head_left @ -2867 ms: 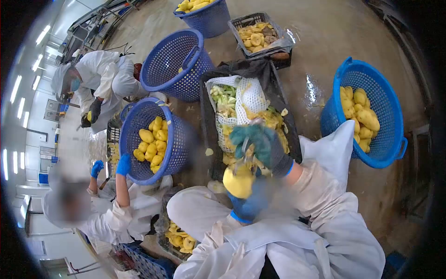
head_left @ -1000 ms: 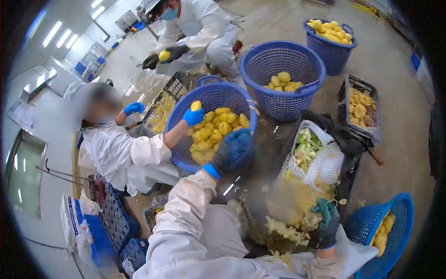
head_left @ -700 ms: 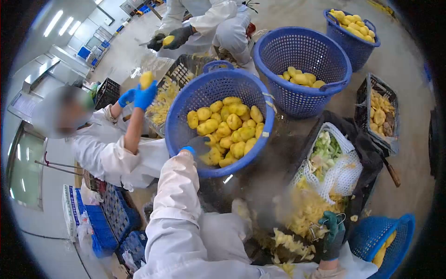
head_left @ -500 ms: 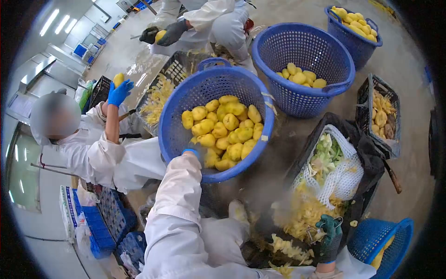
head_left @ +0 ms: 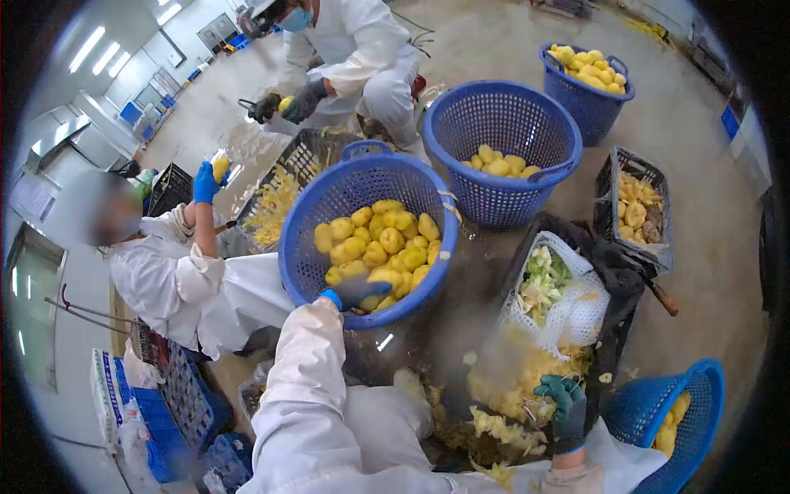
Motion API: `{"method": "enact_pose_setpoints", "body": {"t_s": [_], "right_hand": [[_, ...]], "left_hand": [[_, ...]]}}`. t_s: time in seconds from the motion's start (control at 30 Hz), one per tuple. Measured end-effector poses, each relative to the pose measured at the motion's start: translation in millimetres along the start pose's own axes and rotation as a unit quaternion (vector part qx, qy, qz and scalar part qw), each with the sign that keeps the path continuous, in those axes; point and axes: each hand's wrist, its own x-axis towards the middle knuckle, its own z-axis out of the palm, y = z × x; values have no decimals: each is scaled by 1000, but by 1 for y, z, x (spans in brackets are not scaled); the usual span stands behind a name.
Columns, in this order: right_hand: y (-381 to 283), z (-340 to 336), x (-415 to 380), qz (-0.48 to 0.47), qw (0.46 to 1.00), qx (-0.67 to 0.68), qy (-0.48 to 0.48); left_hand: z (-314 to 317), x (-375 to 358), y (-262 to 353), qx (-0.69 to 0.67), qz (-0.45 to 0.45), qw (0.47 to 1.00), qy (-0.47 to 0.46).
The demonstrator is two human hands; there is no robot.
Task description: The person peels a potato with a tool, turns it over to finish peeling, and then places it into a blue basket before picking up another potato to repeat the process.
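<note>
My left hand [head_left: 360, 291], in a dark glove with a blue cuff, reaches over the near rim of a large blue basket [head_left: 298, 247]. Its somewhat blurred fingers stretch out across the yellow potatoes [head_left: 391, 240] there; no potato shows in its grasp. At the lower right my right hand [head_left: 566, 409], in a dark green glove, is closed around a metal peeler [head_left: 539, 411]. The peeler is above a heap of pale peelings [head_left: 506, 375]. Beside that heap lies a white foam net [head_left: 583, 306] with green and white vegetable scraps [head_left: 543, 276].
Another blue basket [head_left: 504, 198] and a fuller one [head_left: 588, 115] stand behind. A black crate [head_left: 606, 193] of peelings is to the right. A tilted blue basket [head_left: 708, 403] is near my right arm. One co-worker [head_left: 189, 280] sits left, another [head_left: 354, 58] crouches beyond; both hold potatoes.
My left hand has come into clearer view over the potatoes, its fingers extending right. My right hand keeps the peeler. The camera view has shifted, showing more of the far co-worker.
</note>
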Motion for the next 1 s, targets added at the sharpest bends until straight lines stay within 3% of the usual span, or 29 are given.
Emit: {"method": "enact_pose_setpoints", "body": {"t_s": [0.03,0.1,0.17,0.23,0.27,0.3,0.37,0.4,0.5,0.57,0.6,0.63,0.67,0.73,0.77,0.83,0.9,0.93,1.0], "right_hand": [[-1,-1,-4,-31,999,-5,-11],[-7,-2,-13,-95,995,-16,-34],[17,-6,-11,-114,993,27,-23],[-17,-2,-27,-69,990,105,-58],[-17,-2,-31,-56,977,193,-66],[-32,-3,-41,-75,984,147,-62],[-57,-3,-58,-108,983,134,-57],[-65,-3,-64,-123,976,166,-60],[-65,-2,-78,-149,955,249,-59],[-97,9,-100,-207,966,146,-51],[-98,15,-104,-207,955,202,-68],[-101,18,-116,-162,957,223,-84],[-99,23,-120,-301,946,95,-75],[-93,30,-123,-442,891,-75,-67],[-87,34,-122,-453,882,-115,-68],[-70,33,-117,-317,945,-23,-77],[-59,30,-111,-151,977,126,-80],[-50,21,-99,-204,972,103,-51],[-46,-3,-78,-306,951,50,1]], "left_hand": [[-1,1,-7,-122,19,992,-6],[-2,-11,3,-368,50,928,-32],[19,-61,55,-589,61,802,-76],[41,-109,111,-746,35,640,-182],[56,-118,121,-759,53,614,-208],[70,-127,132,-771,70,588,-235],[107,-138,135,-689,185,661,-232],[124,-151,140,-718,172,606,-296],[194,-177,133,-782,102,514,-336],[234,-205,147,-797,46,555,-233],[247,-211,144,-751,116,595,-263],[261,-218,142,-786,73,526,-317],[270,-230,147,-812,22,456,-365],[289,-237,140,-780,74,514,-350],[315,-210,104,-705,112,654,-250],[334,-217,91,-650,96,726,-202],[303,-253,120,-726,-6,622,-292],[303,-256,120,-732,-8,602,-320],[307,-264,121,-703,0,652,-285]]}}
